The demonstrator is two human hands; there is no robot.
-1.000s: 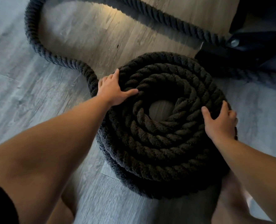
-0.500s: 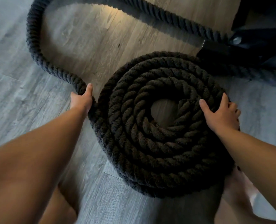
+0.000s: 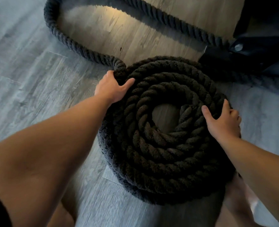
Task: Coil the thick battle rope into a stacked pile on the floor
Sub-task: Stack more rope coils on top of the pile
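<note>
A thick dark battle rope lies coiled in a stacked round pile (image 3: 165,154) on the wood floor, with a small bare gap at its centre. The loose rope tail (image 3: 70,41) runs from the pile's upper left, loops away to the left and back toward the top right. My left hand (image 3: 111,87) grips the rope where the tail joins the pile's upper left edge, thumb lying over the top coil. My right hand (image 3: 222,122) presses flat on the pile's right side, fingers spread over the outer coils.
A dark metal frame or machine base (image 3: 250,51) with a bolt stands at the top right, close behind the pile. Grey plank floor (image 3: 21,79) spreads to the left. My bare knees show at the bottom edge.
My left hand moved from the pile's outer left side up and right onto the rope where the tail meets the coil. The tail's loop shifted closer. My right hand stayed on the right side.
</note>
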